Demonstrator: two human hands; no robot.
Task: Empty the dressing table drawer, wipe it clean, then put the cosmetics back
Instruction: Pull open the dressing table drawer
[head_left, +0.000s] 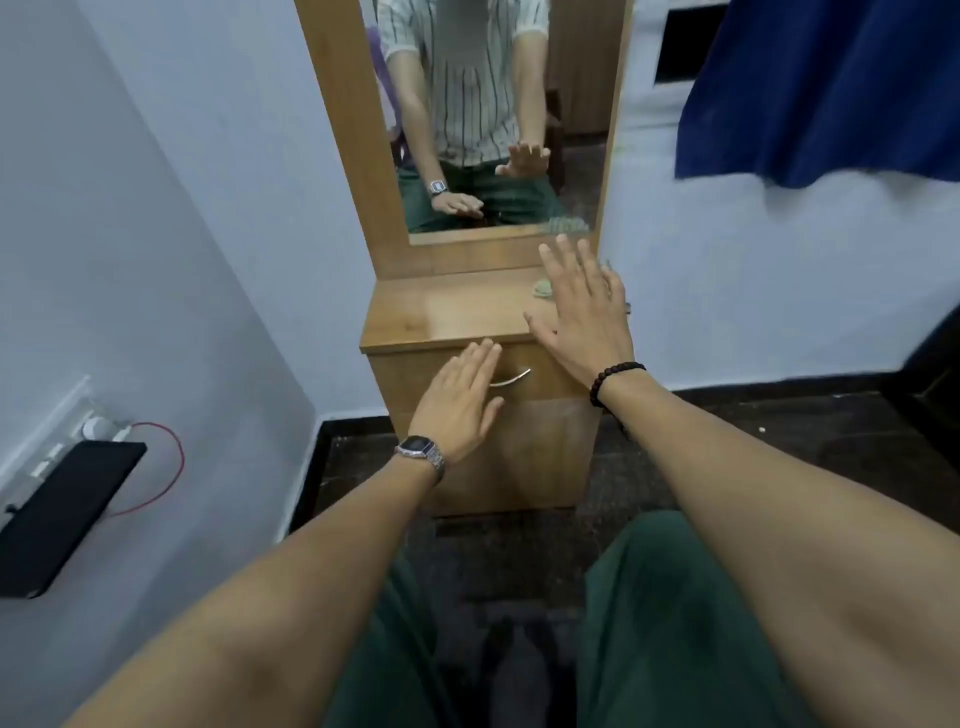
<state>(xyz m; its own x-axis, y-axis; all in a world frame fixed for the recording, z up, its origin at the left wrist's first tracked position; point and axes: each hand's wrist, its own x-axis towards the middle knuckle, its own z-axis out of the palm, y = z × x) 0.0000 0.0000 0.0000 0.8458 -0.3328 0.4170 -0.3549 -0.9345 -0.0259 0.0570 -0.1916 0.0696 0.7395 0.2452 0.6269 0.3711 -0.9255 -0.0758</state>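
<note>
Drawer (540, 376) shut, cosmetics unseen inside. Left hand (460, 402) flat, fingers together, over metal handle (511, 378); right hand (584, 312) spread above tabletop (447, 312). Risk: hard yank w/ one hand spills contents.

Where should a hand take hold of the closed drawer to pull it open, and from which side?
Probably at the curved metal handle on the drawer front. It bows outward, leaving a gap behind for fingers. Come from the front; the left hand is nearest, flat before it.

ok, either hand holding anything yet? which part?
Nothing held. Left hand hovers flat-fingered in front of the drawer handle; right hand is spread open above the dressing table top.
</note>
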